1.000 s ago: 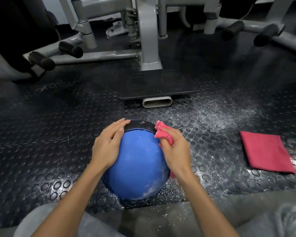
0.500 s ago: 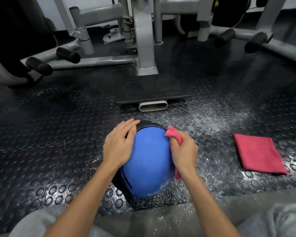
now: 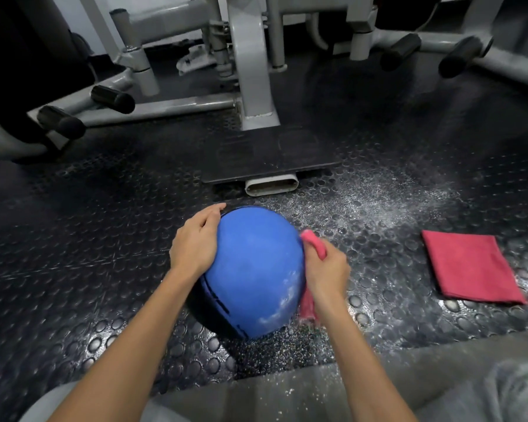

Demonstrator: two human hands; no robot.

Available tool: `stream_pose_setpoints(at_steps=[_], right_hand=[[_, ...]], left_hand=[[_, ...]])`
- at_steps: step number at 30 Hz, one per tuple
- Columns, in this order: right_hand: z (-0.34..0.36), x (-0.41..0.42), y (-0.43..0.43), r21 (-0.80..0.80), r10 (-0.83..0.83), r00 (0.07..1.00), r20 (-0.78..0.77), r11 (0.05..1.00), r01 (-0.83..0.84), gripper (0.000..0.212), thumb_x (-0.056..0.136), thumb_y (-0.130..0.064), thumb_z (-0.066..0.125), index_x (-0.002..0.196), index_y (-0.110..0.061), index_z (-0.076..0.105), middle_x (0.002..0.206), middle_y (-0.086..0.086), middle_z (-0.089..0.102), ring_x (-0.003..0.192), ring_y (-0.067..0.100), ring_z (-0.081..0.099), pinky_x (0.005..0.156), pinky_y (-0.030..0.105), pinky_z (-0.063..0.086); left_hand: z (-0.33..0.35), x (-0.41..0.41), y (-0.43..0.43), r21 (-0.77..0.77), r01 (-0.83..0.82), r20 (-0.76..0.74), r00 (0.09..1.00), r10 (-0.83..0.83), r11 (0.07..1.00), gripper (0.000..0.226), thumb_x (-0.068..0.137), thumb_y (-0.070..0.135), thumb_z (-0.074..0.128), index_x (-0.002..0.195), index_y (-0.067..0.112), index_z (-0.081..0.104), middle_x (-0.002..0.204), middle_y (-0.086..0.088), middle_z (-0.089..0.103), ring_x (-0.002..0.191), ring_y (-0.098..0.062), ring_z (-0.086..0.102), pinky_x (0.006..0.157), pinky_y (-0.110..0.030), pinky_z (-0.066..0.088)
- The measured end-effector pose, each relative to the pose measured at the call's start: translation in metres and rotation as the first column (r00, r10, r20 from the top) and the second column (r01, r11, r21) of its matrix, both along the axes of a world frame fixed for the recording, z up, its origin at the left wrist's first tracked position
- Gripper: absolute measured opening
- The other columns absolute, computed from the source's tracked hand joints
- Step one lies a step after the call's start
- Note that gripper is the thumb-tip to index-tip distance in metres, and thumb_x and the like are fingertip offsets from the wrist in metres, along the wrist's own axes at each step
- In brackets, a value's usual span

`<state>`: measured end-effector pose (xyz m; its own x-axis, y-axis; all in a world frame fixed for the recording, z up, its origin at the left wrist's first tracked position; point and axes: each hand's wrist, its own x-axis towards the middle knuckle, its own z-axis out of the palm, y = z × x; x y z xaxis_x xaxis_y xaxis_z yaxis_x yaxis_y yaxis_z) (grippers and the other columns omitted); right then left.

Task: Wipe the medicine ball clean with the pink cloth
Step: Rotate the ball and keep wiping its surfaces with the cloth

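A blue medicine ball (image 3: 253, 269) with a black panel on its left side rests on the studded rubber floor. White powder smears show on its lower right. My left hand (image 3: 194, 245) lies flat on the ball's upper left side. My right hand (image 3: 326, 271) presses a bunched pink cloth (image 3: 313, 246) against the ball's right side; more of the cloth hangs below the wrist.
A second, folded pink cloth (image 3: 467, 266) lies on the floor to the right. White powder is scattered on the floor (image 3: 378, 202) behind the ball. A grey gym machine frame (image 3: 253, 71) with black foam rollers and a black footplate (image 3: 269, 159) stands further back.
The ball has turned so the blue face shows on top. My right hand with the cloth has slid down the ball's right side. My left hand shifted to the upper left.
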<state>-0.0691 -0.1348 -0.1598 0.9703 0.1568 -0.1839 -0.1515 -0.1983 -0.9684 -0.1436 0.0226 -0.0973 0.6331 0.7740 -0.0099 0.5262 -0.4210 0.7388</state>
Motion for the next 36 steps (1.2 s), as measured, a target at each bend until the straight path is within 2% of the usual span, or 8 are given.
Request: stream_pose_setpoints(at_steps=[4, 11, 18, 24, 27, 31, 33, 36], right_hand=[[0.021, -0.019, 0.011, -0.167, 0.199, 0.788, 0.582, 0.978, -0.124, 0.021, 0.086, -0.022, 0.061, 0.102, -0.033, 0.068, 0.116, -0.018, 0.062, 0.098, 0.007, 0.051, 0.083, 0.002, 0.026], [-0.002, 0.007, -0.003, 0.062, 0.011, 0.998, -0.058, 0.998, -0.007, 0.025, 0.093, -0.034, 0.048, 0.088, -0.018, 0.067, 0.076, -0.003, 0.063, 0.063, 0.008, 0.053, 0.053, 0.015, 0.038], [0.001, -0.030, 0.000, -0.164, 0.241, 0.796, 0.555, 0.970, -0.179, 0.033, 0.084, -0.019, 0.061, 0.113, -0.032, 0.063, 0.122, -0.028, 0.050, 0.100, 0.001, 0.044, 0.086, 0.008, 0.032], [-0.022, 0.012, -0.001, 0.129, 0.126, 0.981, -0.150, 0.986, -0.107, 0.022, 0.090, -0.036, 0.048, 0.102, -0.029, 0.065, 0.081, 0.002, 0.065, 0.058, 0.013, 0.053, 0.053, 0.023, 0.046], [-0.007, -0.009, 0.009, -0.033, 0.070, 0.934, 0.350, 0.997, -0.062, 0.018, 0.087, -0.027, 0.057, 0.102, -0.032, 0.066, 0.105, -0.013, 0.065, 0.087, 0.007, 0.054, 0.076, 0.015, 0.041], [-0.005, -0.031, 0.027, -0.176, 0.239, 0.603, 0.761, 0.971, -0.163, 0.036, 0.079, -0.018, 0.053, 0.111, -0.032, 0.064, 0.118, -0.015, 0.061, 0.092, 0.014, 0.046, 0.081, 0.018, 0.037], [-0.016, -0.013, 0.028, -0.092, 0.194, 0.736, 0.648, 0.980, -0.178, 0.035, 0.083, -0.017, 0.054, 0.109, -0.038, 0.062, 0.119, -0.016, 0.059, 0.097, 0.011, 0.049, 0.085, 0.019, 0.040], [-0.027, 0.008, 0.022, 0.137, 0.055, 0.997, -0.050, 0.989, -0.048, 0.023, 0.090, -0.030, 0.050, 0.107, -0.030, 0.065, 0.086, -0.004, 0.066, 0.060, 0.007, 0.055, 0.056, 0.018, 0.049]], left_hand=[[-0.002, 0.001, 0.001, 0.005, -0.014, -0.011, 1.000, 0.014, 1.000, 0.035, 0.097, 0.037, 0.034, 0.122, 0.041, 0.058, 0.137, 0.014, 0.051, 0.128, -0.018, 0.043, 0.102, -0.035, 0.030], [-0.002, 0.010, 0.002, -0.064, -0.044, -0.005, 0.999, 0.044, 0.997, 0.034, 0.096, 0.042, 0.035, 0.120, 0.044, 0.058, 0.134, 0.013, 0.054, 0.125, -0.019, 0.045, 0.100, -0.038, 0.032], [-0.003, 0.003, 0.015, -0.033, -0.131, 0.121, 0.984, 0.134, 0.991, 0.026, 0.092, 0.036, 0.049, 0.110, 0.032, 0.069, 0.119, 0.006, 0.066, 0.118, -0.019, 0.054, 0.097, -0.033, 0.038], [-0.026, -0.023, -0.020, 0.350, 0.077, 0.120, 0.985, -0.127, 0.933, 0.059, 0.076, 0.062, 0.034, 0.124, 0.038, 0.058, 0.141, 0.012, 0.046, 0.137, -0.018, 0.032, 0.113, -0.040, 0.025], [-0.020, -0.006, -0.007, 0.307, 0.048, 0.094, 0.992, -0.080, 0.950, 0.056, 0.076, 0.062, 0.037, 0.124, 0.041, 0.057, 0.142, 0.012, 0.046, 0.137, -0.016, 0.034, 0.112, -0.037, 0.026], [-0.017, 0.006, 0.020, 0.141, 0.040, 0.097, 0.994, -0.054, 0.989, 0.039, 0.082, 0.054, 0.049, 0.119, 0.046, 0.058, 0.138, 0.019, 0.048, 0.132, -0.008, 0.039, 0.110, -0.034, 0.028], [-0.017, 0.007, 0.025, 0.089, 0.000, 0.103, 0.995, -0.009, 0.996, 0.034, 0.085, 0.055, 0.051, 0.117, 0.049, 0.058, 0.136, 0.022, 0.049, 0.130, -0.006, 0.041, 0.108, -0.033, 0.028], [-0.019, 0.003, 0.025, 0.057, -0.101, 0.121, 0.988, 0.093, 0.993, 0.029, 0.089, 0.051, 0.050, 0.118, 0.048, 0.057, 0.137, 0.020, 0.049, 0.129, -0.008, 0.042, 0.106, -0.032, 0.028]])
